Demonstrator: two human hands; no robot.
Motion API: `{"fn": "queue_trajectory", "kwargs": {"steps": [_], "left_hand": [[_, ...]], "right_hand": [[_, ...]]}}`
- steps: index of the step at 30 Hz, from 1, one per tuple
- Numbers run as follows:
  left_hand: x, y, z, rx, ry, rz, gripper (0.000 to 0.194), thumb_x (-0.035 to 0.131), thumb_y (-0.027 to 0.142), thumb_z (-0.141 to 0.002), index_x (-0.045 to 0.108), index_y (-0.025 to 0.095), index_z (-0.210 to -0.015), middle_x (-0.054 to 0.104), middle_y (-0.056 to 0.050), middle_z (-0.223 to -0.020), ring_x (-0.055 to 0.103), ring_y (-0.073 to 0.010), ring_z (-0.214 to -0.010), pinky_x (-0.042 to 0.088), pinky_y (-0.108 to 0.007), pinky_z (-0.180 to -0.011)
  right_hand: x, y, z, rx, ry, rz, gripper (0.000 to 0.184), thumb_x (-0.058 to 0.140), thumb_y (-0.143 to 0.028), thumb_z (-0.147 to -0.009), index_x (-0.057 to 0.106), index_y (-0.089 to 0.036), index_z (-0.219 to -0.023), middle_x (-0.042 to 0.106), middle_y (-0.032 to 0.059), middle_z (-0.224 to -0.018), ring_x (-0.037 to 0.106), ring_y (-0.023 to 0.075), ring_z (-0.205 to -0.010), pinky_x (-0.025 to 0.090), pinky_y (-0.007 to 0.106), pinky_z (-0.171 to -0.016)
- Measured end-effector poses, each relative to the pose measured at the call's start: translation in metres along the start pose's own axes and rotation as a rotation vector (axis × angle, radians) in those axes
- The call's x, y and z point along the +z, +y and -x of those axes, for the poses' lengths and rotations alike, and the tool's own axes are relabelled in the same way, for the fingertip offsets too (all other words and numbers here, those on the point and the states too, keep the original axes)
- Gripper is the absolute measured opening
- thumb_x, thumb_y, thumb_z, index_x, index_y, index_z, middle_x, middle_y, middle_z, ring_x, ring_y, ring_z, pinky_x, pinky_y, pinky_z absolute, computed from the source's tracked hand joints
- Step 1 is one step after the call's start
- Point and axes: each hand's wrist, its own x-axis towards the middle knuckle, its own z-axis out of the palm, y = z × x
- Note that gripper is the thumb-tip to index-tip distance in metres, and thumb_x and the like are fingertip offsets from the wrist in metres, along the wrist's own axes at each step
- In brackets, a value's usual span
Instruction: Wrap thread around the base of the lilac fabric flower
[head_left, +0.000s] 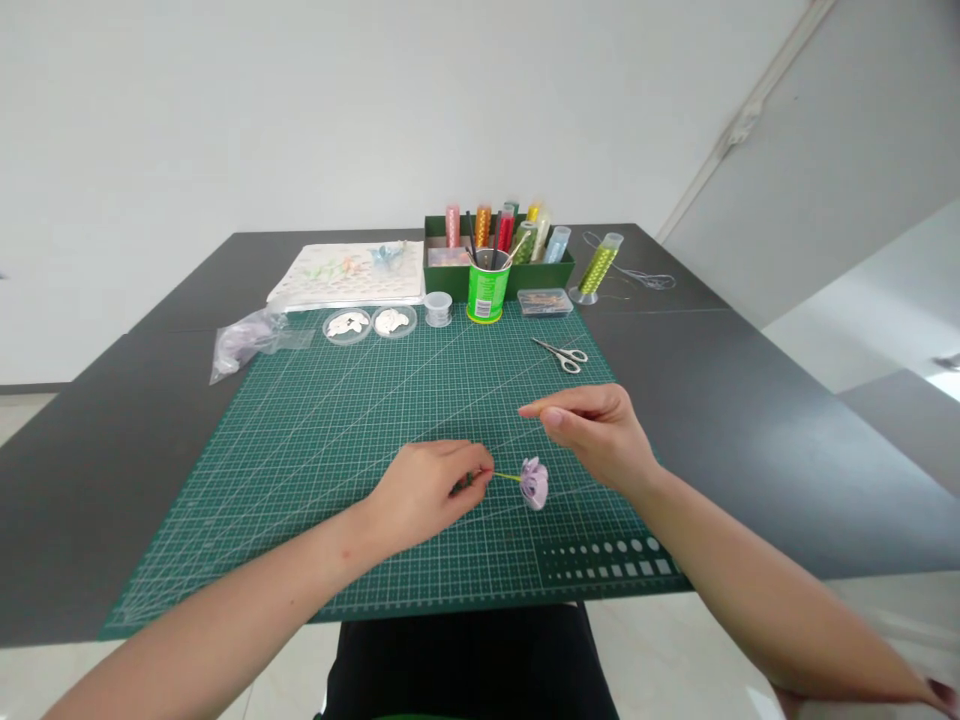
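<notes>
head view: left hand (435, 492) pinches stem of lilac flower (534, 484), seemingly.

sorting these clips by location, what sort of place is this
Probably a craft workspace, perhaps a studio or classroom: a gridded cutting mat covers part of the dark table, spools of coloured thread fill a green box, and small scissors lie on the mat.

Left hand (433, 487) pinching, right hand (604, 437) raised
</notes>
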Motion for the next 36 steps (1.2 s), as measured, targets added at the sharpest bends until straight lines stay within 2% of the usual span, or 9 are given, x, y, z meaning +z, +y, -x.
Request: {"fn": "queue_trajectory", "kwargs": {"steps": [5, 11, 18, 24, 27, 29, 33, 36], "left_hand": [[0.0, 0.003, 0.002, 0.176, -0.036, -0.038, 0.014, 0.055, 0.022, -0.099, 0.067, 0.021, -0.092, 0.076, 0.001, -0.083, 0.07, -0.014, -0.07, 0.049, -0.024, -0.065], [-0.003, 0.006, 0.004, 0.252, 0.067, 0.036, 0.014, 0.058, 0.023, -0.1, 0.069, 0.021, -0.092, 0.079, 0.001, -0.084, 0.073, -0.0129, -0.07, 0.052, -0.024, -0.068], [-0.008, 0.008, 0.005, 0.223, 0.114, 0.088, 0.016, 0.06, 0.027, -0.099, 0.072, 0.022, -0.09, 0.081, 0.0, -0.084, 0.075, -0.0138, -0.071, 0.055, -0.025, -0.069], [-0.013, 0.011, 0.007, 0.211, 0.328, 0.05, 0.017, 0.059, 0.018, -0.095, 0.071, 0.022, -0.083, 0.077, 0.001, -0.072, 0.068, -0.0121, -0.061, 0.053, -0.024, -0.062], [-0.017, 0.013, 0.006, 0.189, 0.451, 0.112, 0.014, 0.062, 0.016, -0.093, 0.07, 0.022, -0.083, 0.072, 0.002, -0.068, 0.062, -0.0106, -0.057, 0.052, -0.023, -0.06], [-0.018, 0.013, 0.006, 0.153, 0.499, 0.193, 0.01, 0.065, 0.016, -0.092, 0.07, 0.021, -0.085, 0.071, 0.0, -0.072, 0.059, -0.01, -0.058, 0.049, -0.021, -0.056], [-0.018, 0.012, 0.005, 0.025, 0.522, 0.321, 0.009, 0.07, 0.025, -0.09, 0.073, 0.021, -0.083, 0.069, -0.004, -0.084, 0.058, -0.0111, -0.064, 0.048, -0.021, -0.054], [-0.017, 0.01, 0.005, -0.04, 0.512, 0.34, 0.01, 0.07, 0.027, -0.09, 0.074, 0.022, -0.083, 0.069, -0.004, -0.086, 0.06, -0.0129, -0.069, 0.051, -0.023, -0.058]], "right_hand": [[0.003, 0.003, -0.007, 0.025, 0.076, 0.109, 0.013, 0.079, -0.034, -0.084, 0.086, -0.025, -0.088, 0.082, 0.0053, -0.084, 0.076, 0.0201, -0.078, 0.061, 0.029, -0.065], [0.0, 0.015, -0.013, -0.022, 0.039, 0.304, 0.015, 0.076, -0.035, -0.087, 0.086, -0.024, -0.088, 0.084, 0.0062, -0.093, 0.079, 0.0227, -0.086, 0.066, 0.035, -0.076], [-0.001, 0.023, -0.014, -0.029, -0.04, 0.396, 0.018, 0.073, -0.035, -0.09, 0.085, -0.023, -0.093, 0.083, 0.0066, -0.097, 0.08, 0.0238, -0.091, 0.066, 0.035, -0.081], [0.002, 0.03, -0.01, 0.027, -0.201, 0.519, 0.026, 0.07, -0.039, -0.093, 0.085, -0.018, -0.098, 0.083, 0.0079, -0.087, 0.078, 0.021, -0.073, 0.06, 0.028, -0.06], [0.008, 0.028, -0.006, 0.027, -0.324, 0.455, 0.025, 0.07, -0.037, -0.093, 0.084, -0.018, -0.098, 0.083, 0.0079, -0.092, 0.079, 0.022, -0.08, 0.062, 0.028, -0.067], [0.012, 0.025, -0.003, 0.023, -0.39, 0.429, 0.025, 0.069, -0.036, -0.093, 0.084, -0.018, -0.1, 0.083, 0.0078, -0.094, 0.08, 0.0228, -0.085, 0.062, 0.029, -0.071], [0.014, 0.024, 0.001, -0.003, -0.451, 0.449, 0.026, 0.065, -0.036, -0.096, 0.083, -0.019, -0.102, 0.083, 0.006, -0.094, 0.079, 0.0218, -0.083, 0.061, 0.028, -0.068], [0.013, 0.028, 0.001, -0.012, -0.456, 0.516, 0.028, 0.062, -0.036, -0.099, 0.084, -0.02, -0.1, 0.082, 0.0035, -0.087, 0.077, 0.0188, -0.075, 0.057, 0.025, -0.063]]}}
